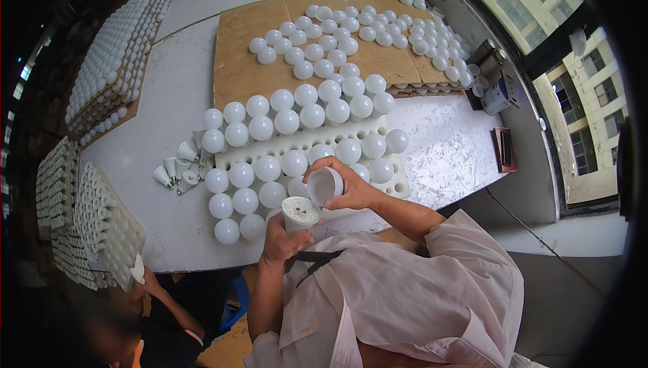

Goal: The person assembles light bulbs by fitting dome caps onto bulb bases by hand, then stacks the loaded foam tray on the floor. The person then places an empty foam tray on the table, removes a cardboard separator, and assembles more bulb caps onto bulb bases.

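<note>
Low over the near edge of the table, my left hand (280,241) is closed around an LED bulb base (301,213), a white cone with its round chip board facing up. Just above and to its right, my right hand (354,189) grips a white bulb cover (325,185), tilted so that its hollow rim shows. Cover and base are close together; whether they touch I cannot tell. Behind my hands, rows of round white bulbs (268,167) stand in a white foam tray (304,140) with holes.
Loose bulb bases (181,169) lie left of the tray. Many white covers (327,43) sit on brown cardboard (236,64) farther back. Stacked trays of white domes (111,64) stand far left. At lower left, another person's hand (150,284) is beside racks of bases (94,216).
</note>
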Motion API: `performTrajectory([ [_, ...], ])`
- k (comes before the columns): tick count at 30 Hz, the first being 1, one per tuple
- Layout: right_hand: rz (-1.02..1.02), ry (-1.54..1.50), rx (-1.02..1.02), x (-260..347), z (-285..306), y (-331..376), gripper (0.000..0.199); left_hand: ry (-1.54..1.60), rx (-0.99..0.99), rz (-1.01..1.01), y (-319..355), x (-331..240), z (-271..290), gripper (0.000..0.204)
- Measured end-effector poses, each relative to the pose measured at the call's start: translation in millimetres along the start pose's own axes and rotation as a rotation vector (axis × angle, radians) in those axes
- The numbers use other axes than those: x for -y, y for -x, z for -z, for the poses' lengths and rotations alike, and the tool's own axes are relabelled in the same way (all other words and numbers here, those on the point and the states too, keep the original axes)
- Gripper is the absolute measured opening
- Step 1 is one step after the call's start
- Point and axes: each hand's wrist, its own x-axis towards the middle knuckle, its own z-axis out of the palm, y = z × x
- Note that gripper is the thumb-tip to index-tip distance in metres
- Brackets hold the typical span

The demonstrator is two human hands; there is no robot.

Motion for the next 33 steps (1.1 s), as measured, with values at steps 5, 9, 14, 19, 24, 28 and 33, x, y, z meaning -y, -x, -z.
performTrajectory([
  [5,0.059,0.035,0.012,-0.1,-2.4,-1.8,0.066,0.019,0.006,0.024,1.2,1.1,2.7,0.037],
  [9,0.073,0.055,0.029,-3.2,-1.6,-3.0,0.067,0.013,0.005,0.013,3.2,0.4,3.4,0.036],
  [14,0.087,0.138,0.055,-0.5,-4.5,-2.7,0.069,0.001,-0.024,0.024,7.3,0.7,4.4,0.034],
  [19,0.159,0.478,0.133,16.7,-16.4,-5.2,0.077,0.015,-0.11,0.182,16.9,-8.9,11.2,0.031],
  [24,0.158,0.753,0.249,24.2,-33.7,-3.1,0.081,-0.057,-0.1,0.264,21.8,-18.1,8.7,0.031],
  [28,0.254,0.803,0.311,14.1,-38.0,-0.5,0.078,-0.081,-0.068,0.282,29.1,-10.1,14.7,0.03],
  [33,0.446,0.81,0.316,2.5,-44.2,2.8,0.073,-0.092,-0.039,0.292,35.1,-13.4,9.4,0.03],
])
